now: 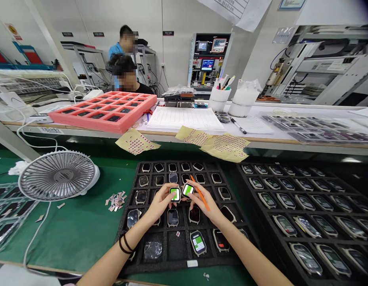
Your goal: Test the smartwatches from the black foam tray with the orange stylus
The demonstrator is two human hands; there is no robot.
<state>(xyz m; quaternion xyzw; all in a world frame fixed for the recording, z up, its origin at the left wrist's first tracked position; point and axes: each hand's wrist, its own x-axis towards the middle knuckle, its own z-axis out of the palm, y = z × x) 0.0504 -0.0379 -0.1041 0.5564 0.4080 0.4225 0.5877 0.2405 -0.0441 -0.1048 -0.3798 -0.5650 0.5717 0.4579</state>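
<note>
Above the middle of a black foam tray (176, 245), my left hand (161, 201) holds a watch (174, 194) with a green and white lit screen, thumb on its face. Close beside it, my right hand (205, 200) grips a second watch (188, 190), also lit green and white. An orange stick (201, 193) lies across the fingers of my right hand. Several watches sit in the tray's compartments below, one (198, 242) with a lit green and white screen. A clear plastic piece (153, 250) rests in a compartment at the lower left.
To the right is another black tray (249, 202) full of watches. A white fan (60, 175) and scattered small pieces (116, 201) are at the left. On the shelf stand a pink foam tray (124, 124), papers (185, 118) and a pen cup (219, 98). Two people are beyond it.
</note>
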